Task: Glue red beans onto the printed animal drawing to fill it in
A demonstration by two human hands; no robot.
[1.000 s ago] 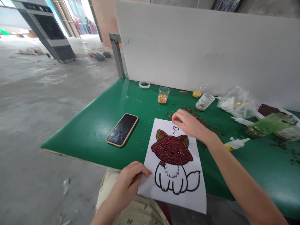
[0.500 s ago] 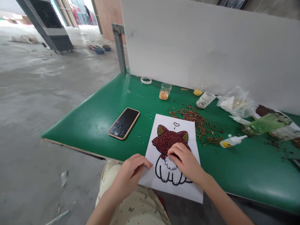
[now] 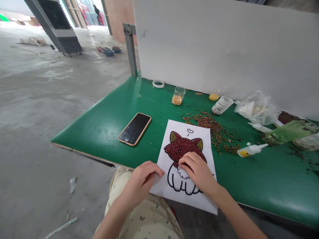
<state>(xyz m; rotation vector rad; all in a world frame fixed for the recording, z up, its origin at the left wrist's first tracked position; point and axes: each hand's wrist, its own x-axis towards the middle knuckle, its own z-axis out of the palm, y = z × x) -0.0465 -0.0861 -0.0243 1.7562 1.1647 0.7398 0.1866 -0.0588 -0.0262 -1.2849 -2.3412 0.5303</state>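
A white sheet (image 3: 163, 186) with a black-outlined fox drawing (image 3: 181, 146) lies at the green table's front edge, its lower part overhanging. Dark red seeds cover the fox's head, and green ones fill its ears; the body is bare paper. My right hand (image 3: 196, 169) rests over the fox's neck with thumb and fingertips pinched together; whatever is between them is too small to make out. My left hand (image 3: 147, 174) is at the sheet's left edge, fingers curled and thumb beneath, the sheet's edge apparently between them. Loose red and green seeds (image 3: 211, 127) are scattered just beyond the sheet.
A phone (image 3: 135, 128) lies left of the sheet. Behind are a white ring lid (image 3: 158, 84), a jar of corn kernels (image 3: 178, 96) and a tipped clear jar (image 3: 221, 105). Rightward lie a glue bottle (image 3: 251, 150), a plastic bag (image 3: 256, 108) and a green bottle (image 3: 286, 132). A white board (image 3: 211, 46) stands behind.
The view has shifted slightly, so the scene sits a little farther right. Both hands keep nearly the same pose on the sheet, with the right still pinched at the fox's neck.
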